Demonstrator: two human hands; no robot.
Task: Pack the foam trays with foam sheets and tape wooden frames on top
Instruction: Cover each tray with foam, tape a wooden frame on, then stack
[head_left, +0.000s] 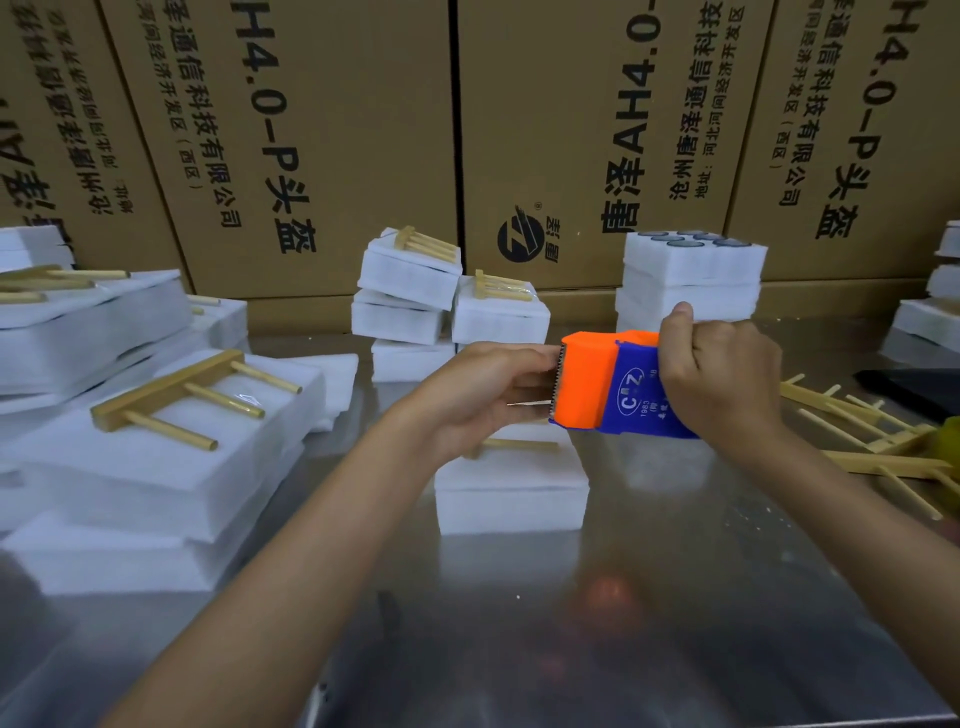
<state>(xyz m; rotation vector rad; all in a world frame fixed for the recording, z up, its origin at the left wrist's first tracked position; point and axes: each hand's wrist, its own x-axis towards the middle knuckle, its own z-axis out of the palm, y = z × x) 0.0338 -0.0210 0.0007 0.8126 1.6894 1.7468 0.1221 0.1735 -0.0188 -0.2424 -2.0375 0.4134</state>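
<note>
My right hand grips an orange and blue tape dispenser held in the air above the table. My left hand pinches the clear tape end at the dispenser's toothed blade. Directly below sits a white foam tray stack with a wooden frame lying on top, partly hidden by my left hand. Both hands are above the stack, not touching it.
Taped foam packs with wooden frames pile at the left. More foam stacks stand at the back against cardboard boxes; one stack shows round parts. Loose wooden frames lie at the right on the steel table.
</note>
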